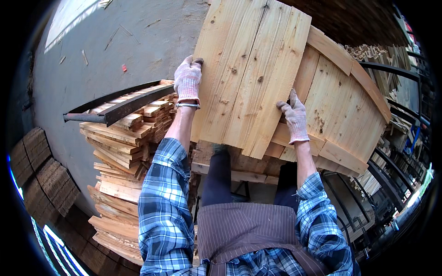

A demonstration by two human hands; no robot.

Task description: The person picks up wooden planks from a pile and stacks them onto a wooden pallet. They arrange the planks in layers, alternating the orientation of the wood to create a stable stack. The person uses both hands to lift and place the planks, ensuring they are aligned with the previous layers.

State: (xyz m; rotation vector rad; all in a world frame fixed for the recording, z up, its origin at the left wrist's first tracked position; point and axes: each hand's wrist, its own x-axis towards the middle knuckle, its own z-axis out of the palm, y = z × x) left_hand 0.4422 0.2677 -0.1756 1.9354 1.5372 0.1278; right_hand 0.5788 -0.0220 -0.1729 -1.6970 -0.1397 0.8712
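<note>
- Nearest me, the worker's striped apron [248,230] and checked sleeves [165,198], both forearms reaching forward
- Left hand [188,79], gloved, clamped on the left edge of a pale knotty wooden panel [248,78], thumb on top
- Right hand [295,120], gloved, well apart from the left, gripping the panel's right edge; fingertips under the edges hidden
- Wooden panel lies ahead of the body, overlapping a second panel [338,96] with strips along its edges; whether lifted or resting, cannot tell
- Step in hand, my reading: positioning the panel two-handed; next move seems to call for an even grip and level edges
- Left, a tall stack of planks [115,188], dark metal frame [138,105] across its top
- Farther out, grey floor [124,41] with wood scraps
</note>
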